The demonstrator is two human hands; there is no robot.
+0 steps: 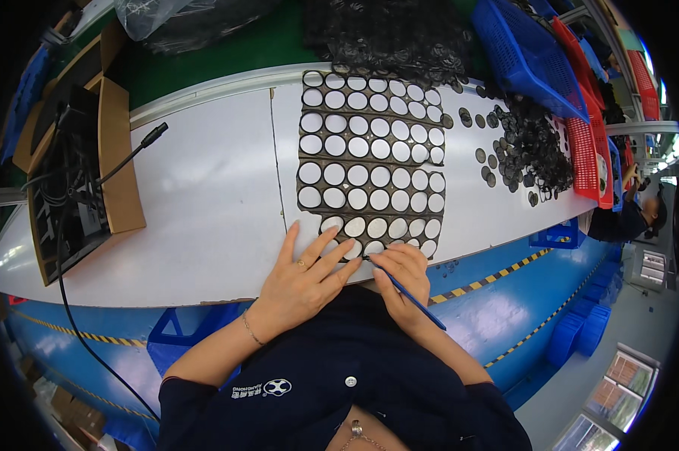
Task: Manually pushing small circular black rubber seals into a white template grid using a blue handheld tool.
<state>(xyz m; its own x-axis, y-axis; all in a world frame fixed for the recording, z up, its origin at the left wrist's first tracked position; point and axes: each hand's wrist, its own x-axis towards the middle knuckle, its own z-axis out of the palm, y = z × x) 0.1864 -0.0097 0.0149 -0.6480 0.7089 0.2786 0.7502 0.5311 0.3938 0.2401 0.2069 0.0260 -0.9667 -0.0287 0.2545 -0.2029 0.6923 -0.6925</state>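
Observation:
Several dark sheets [345,186] with rows of round white circles lie one behind another on the white table. Whether the circles are holes or white discs I cannot tell. My left hand [300,287] rests flat and spread, its fingertips on the left part of the nearest sheet [387,228]. In my right hand [404,282] is a slim blue pen-shaped tool [415,301], gripped between thumb and fingers. Its dark tip points left, down at the sheet's near edge beside my left fingertips. The exact kind of tool is not clear.
Loose dark discs [535,150] lie heaped at the right, with a dark pile [392,34] at the back. Blue [527,60] and red baskets [586,150] line the right side. A cardboard box [121,165] with black cables stands left. Another person [625,218] is far right.

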